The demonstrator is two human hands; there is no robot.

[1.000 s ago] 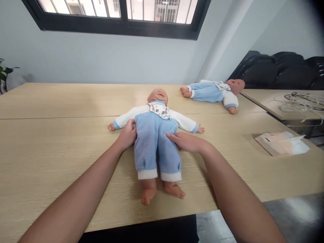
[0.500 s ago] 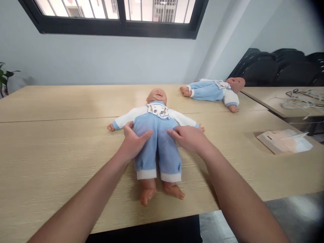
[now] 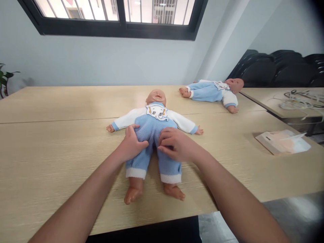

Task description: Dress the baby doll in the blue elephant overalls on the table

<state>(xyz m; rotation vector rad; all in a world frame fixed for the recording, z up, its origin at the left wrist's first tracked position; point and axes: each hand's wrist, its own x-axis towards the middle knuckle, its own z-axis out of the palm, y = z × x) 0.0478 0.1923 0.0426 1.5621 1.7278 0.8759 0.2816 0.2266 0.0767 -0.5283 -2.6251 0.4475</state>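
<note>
Swung outward since the earlier frame, one leg (image 3: pixel 138 167) of the near doll (image 3: pixel 152 125) now stands farther from the other, and the right hand (image 3: pixel 178 145) has come inward over the other thigh. Pale wooden tabletop (image 3: pixel 63 145) spans most of the frame's lower half. On it, at the centre, the near doll lies face up, head toward the top, arms spread to both sides. A second doll (image 3: pixel 209 91) lies in the upper right, head pointing right. Right of centre rests a tissue pack (image 3: pixel 283 142). The left hand (image 3: pixel 129 145) touches the thigh, thumb and forefinger wide apart; the right is narrower, fingers curled against the cloth. Whether either grips, I cannot tell. A cartoon-faced bib (image 3: pixel 157 112) covers the near doll's chest.
</note>
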